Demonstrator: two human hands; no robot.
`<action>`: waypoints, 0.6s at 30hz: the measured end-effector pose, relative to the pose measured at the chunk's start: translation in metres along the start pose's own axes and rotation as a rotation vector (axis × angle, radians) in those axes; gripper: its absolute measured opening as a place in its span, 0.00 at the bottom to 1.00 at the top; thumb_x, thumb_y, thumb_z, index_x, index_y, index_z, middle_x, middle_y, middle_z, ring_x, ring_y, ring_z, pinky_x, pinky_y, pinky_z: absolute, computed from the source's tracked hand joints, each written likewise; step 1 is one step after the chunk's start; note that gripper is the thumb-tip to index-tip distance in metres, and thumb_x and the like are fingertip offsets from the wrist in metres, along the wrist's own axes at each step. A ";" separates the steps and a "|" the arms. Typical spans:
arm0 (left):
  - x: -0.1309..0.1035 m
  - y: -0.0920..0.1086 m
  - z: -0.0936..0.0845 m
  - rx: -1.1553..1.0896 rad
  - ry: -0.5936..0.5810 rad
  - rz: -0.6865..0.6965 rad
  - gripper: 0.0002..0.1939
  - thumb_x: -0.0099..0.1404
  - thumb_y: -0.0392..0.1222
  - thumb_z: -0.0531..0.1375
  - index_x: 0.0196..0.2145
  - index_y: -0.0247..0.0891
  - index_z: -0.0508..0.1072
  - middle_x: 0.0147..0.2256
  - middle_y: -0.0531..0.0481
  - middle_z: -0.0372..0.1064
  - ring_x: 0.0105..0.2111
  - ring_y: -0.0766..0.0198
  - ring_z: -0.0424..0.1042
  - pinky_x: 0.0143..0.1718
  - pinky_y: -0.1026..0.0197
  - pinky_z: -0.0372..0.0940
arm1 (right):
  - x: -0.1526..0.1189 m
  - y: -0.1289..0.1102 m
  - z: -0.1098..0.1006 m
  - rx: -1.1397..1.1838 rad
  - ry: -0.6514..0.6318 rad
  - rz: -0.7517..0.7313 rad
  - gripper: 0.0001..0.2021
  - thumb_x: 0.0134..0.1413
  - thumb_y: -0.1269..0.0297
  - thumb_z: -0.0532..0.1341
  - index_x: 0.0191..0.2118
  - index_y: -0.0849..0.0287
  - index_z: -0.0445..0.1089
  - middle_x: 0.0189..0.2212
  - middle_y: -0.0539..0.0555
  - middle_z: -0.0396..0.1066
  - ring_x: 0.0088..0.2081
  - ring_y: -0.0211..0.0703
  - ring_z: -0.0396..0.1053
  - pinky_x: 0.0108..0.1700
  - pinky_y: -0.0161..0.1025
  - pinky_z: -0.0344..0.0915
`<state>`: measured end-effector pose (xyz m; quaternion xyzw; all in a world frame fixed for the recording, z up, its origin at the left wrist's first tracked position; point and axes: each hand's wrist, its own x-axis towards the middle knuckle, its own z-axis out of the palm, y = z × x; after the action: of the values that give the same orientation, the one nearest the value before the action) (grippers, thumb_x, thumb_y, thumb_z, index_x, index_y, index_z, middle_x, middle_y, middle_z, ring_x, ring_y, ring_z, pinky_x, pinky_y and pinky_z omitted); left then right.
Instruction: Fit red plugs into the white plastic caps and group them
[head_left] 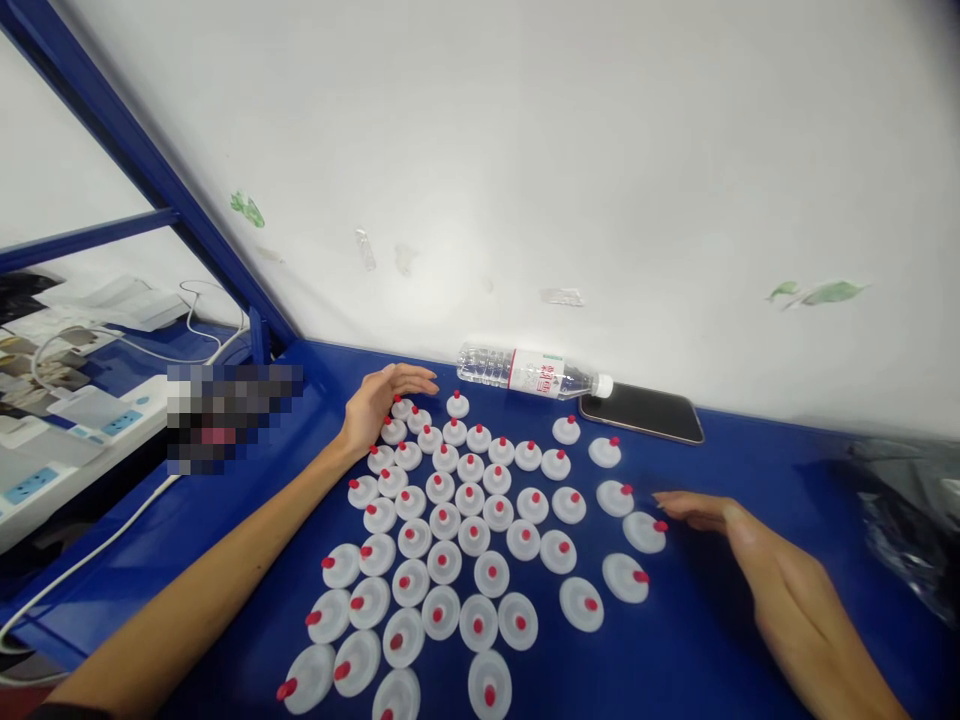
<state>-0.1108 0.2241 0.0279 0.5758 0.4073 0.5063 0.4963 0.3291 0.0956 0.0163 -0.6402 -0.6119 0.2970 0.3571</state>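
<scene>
Many round white plastic caps with red tips [470,499] stand spread over the blue tabletop [675,620]. At the far left edge of the spread lies my left hand [379,400], its fingers stretched out and curving around the back caps. Nothing shows in its grasp. On the other side, my right hand [739,535] rests on edge with fingers extended toward the rightmost caps. One of those caps [645,532] sits just off its fingertips. The right palm faces the caps and holds nothing that I can see.
Behind the caps a clear water bottle [536,372] lies on its side against the white wall [525,150]. A dark phone [645,412] lies beside its cap. Left are a blue frame post [150,160], power strips [90,425] and cables. Clear plastic bags [911,520] lie at right.
</scene>
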 end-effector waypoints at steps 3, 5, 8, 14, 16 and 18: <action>0.000 0.002 0.001 -0.010 0.018 -0.007 0.19 0.75 0.51 0.64 0.57 0.37 0.74 0.55 0.43 0.74 0.50 0.53 0.77 0.51 0.46 0.75 | 0.000 0.001 0.000 -0.002 0.002 -0.017 0.27 0.70 0.37 0.49 0.48 0.44 0.81 0.52 0.50 0.82 0.56 0.60 0.76 0.63 0.59 0.72; -0.001 0.003 0.003 -0.019 0.036 -0.011 0.19 0.75 0.51 0.64 0.57 0.37 0.74 0.55 0.43 0.74 0.50 0.53 0.77 0.51 0.45 0.75 | 0.000 0.002 0.001 -0.002 -0.003 -0.018 0.27 0.70 0.37 0.50 0.49 0.44 0.81 0.52 0.50 0.82 0.57 0.60 0.76 0.63 0.60 0.71; 0.000 0.007 0.006 -0.026 0.071 -0.023 0.20 0.75 0.50 0.64 0.58 0.37 0.74 0.56 0.42 0.73 0.52 0.52 0.77 0.52 0.44 0.75 | 0.000 0.003 0.000 0.010 -0.016 0.005 0.26 0.71 0.37 0.50 0.49 0.43 0.81 0.53 0.50 0.81 0.58 0.60 0.75 0.66 0.62 0.68; -0.009 0.016 0.001 0.005 0.246 -0.058 0.20 0.75 0.50 0.64 0.58 0.37 0.73 0.57 0.42 0.73 0.53 0.51 0.76 0.54 0.43 0.74 | -0.001 0.002 -0.001 0.016 -0.026 0.022 0.27 0.70 0.36 0.49 0.49 0.43 0.81 0.53 0.50 0.81 0.59 0.62 0.74 0.68 0.66 0.64; -0.027 0.021 -0.003 0.025 0.328 -0.082 0.21 0.75 0.52 0.64 0.58 0.37 0.74 0.58 0.42 0.73 0.55 0.50 0.75 0.56 0.41 0.72 | -0.001 0.001 0.000 0.012 -0.017 0.021 0.27 0.69 0.35 0.49 0.49 0.43 0.81 0.53 0.50 0.81 0.58 0.62 0.75 0.66 0.66 0.66; -0.054 0.027 -0.003 0.048 0.421 -0.104 0.24 0.75 0.58 0.62 0.57 0.37 0.75 0.59 0.40 0.73 0.59 0.48 0.73 0.62 0.37 0.66 | 0.000 0.000 0.001 0.008 -0.011 0.005 0.27 0.70 0.36 0.49 0.49 0.42 0.81 0.53 0.50 0.82 0.58 0.62 0.76 0.65 0.65 0.69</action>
<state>-0.1233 0.1675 0.0445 0.4473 0.5429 0.5792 0.4120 0.3278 0.0957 0.0159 -0.6387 -0.6111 0.3039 0.3554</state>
